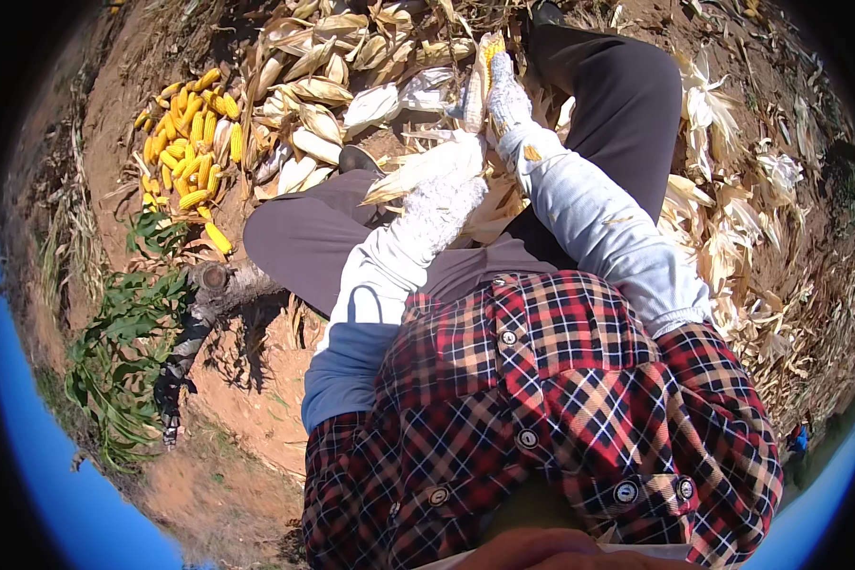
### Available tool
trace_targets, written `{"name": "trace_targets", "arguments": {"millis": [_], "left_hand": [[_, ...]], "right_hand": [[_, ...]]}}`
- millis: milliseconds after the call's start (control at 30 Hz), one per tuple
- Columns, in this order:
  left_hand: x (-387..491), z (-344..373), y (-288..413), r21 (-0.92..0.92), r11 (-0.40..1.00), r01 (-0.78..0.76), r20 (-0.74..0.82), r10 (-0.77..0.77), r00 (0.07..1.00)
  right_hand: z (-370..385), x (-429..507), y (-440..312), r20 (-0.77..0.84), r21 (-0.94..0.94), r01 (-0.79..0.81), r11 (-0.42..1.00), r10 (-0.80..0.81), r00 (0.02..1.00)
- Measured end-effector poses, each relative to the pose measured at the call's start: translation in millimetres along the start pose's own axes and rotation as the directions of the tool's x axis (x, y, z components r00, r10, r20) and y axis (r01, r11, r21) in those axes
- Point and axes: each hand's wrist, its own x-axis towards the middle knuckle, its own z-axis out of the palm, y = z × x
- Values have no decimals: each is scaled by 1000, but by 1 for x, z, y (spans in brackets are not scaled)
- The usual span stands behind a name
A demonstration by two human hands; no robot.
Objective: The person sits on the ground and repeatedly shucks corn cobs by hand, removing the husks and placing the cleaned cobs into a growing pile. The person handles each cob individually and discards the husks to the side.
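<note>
Both hands wear white fuzzy gloves, with pale sleeves above them. My right hand [509, 100] is closed around a partly husked corn ear [494, 50], whose yellow kernels show near its upper end. Just below and to the left, my left hand [447, 174] grips dry corn husk [399, 174]; its fingertips are hard to make out. Pale husk leaves hang between the two hands. Unhusked ears [320, 89] lie piled beyond my left knee. Farther left is a heap of bare yellow corn cobs [189, 142] with kernels on, on the soil.
My bent legs [620, 107] frame the work area. A cut log [217, 285] and a leafy green plant [125, 335] are at the left. Loose husks [727, 235] cover ground at the right, with dry stalks beyond. One ear [218, 238] lies near the log.
</note>
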Motion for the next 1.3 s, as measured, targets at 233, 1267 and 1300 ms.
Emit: {"name": "trace_targets", "arguments": {"millis": [233, 1267, 1300], "left_hand": [[1, -48, -30, -813, 125, 568, 301, -746, 594], [-6, 26, -89, -328, 800, 503, -239, -585, 775], [-9, 24, -91, -218, 836, 504, -226, -546, 807]], "right_hand": [[-1, -12, -4, 618, -715, 689, 118, -354, 702], [10, -19, 18, 620, -410, 516, 752, -185, 762], [7, -12, 18, 589, -514, 640, 571, -307, 747]]}}
